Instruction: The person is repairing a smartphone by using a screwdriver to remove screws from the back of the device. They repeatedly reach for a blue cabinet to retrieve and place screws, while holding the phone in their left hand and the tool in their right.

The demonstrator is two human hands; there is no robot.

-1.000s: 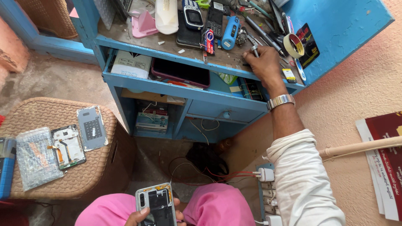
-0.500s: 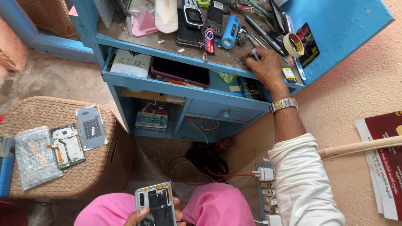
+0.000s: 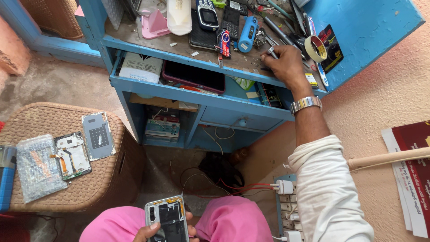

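Opened phone [image 3: 169, 219] gripped low by left hand [image 3: 150, 231], right hand [image 3: 283, 65] pinching metal tool [image 3: 271, 52] on crowded blue desk [image 3: 188, 95] edge

A rolled white sleeve [image 3: 329, 188], a silver wristwatch [image 3: 306, 104], pink trousers [image 3: 233, 222].

A: What lies by the upper grip, on the blue bench [image 3: 358, 27]?
B: A tape roll [image 3: 315, 48] just right of it, a blue torch [image 3: 247, 34] to its left, then two keypad phones [image 3: 207, 15] and a pink stand [image 3: 154, 25] further left.

A: And under that grip?
B: A dark tablet [image 3: 193, 76] and a white box [image 3: 141, 68] on the shelf below, down and to the left.

A: Near the lower grip?
B: A wicker stool [image 3: 67, 179] well to the left carries a bubble bag [image 3: 36, 166], a phone frame [image 3: 71, 154] and a grey back cover [image 3: 98, 136]. A power strip [image 3: 289, 208] with a white plug [image 3: 285, 186] sits to the right.
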